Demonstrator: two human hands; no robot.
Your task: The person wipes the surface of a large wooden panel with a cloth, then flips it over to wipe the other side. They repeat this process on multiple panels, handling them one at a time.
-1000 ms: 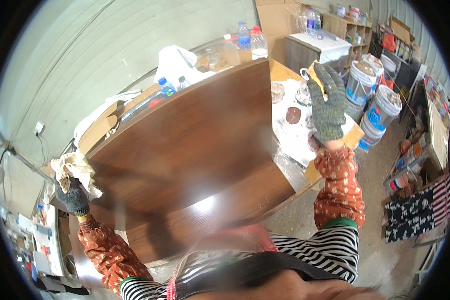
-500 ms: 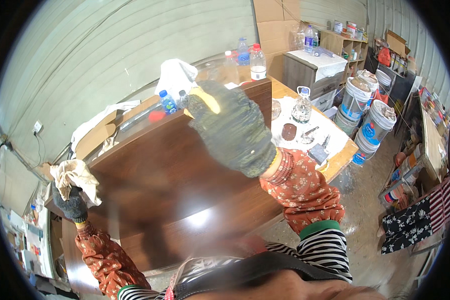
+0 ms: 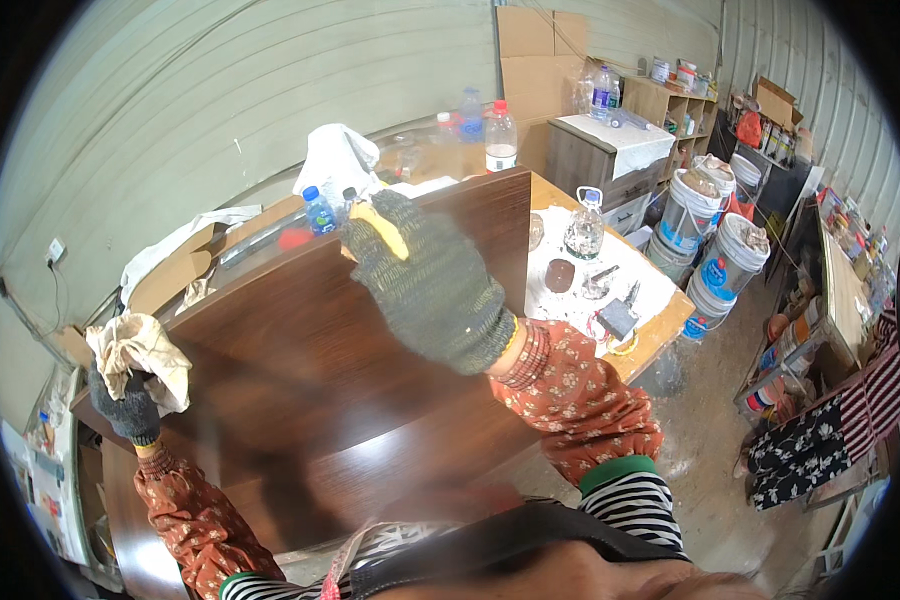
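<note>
A large dark brown wood-grain panel (image 3: 270, 300) stands tilted in front of me, its glossy face catching light. My left hand (image 3: 125, 408), in a dark knitted glove, is at the panel's left end, closed on a crumpled cream cloth (image 3: 140, 360). Over the panel's top edge lies my right hand (image 3: 425, 285), in a grey-green glove, with its fingers curled at the edge. A yellow strip (image 3: 382, 232) shows along that hand; I cannot make out what it is. The fingertips are mostly hidden.
Behind the panel are a white cloth (image 3: 335, 160), a blue-capped bottle (image 3: 317, 210) and a red-capped bottle (image 3: 500, 140). A wooden table (image 3: 675, 315) at right bears a clear jug (image 3: 584, 225) and a dark block (image 3: 616, 318). Several buckets (image 3: 690, 210) stand beyond it.
The whole view has shifted slightly. My right hand, blurred before, has slid a little to the left along the panel's top edge. The left hand still holds the cloth.
</note>
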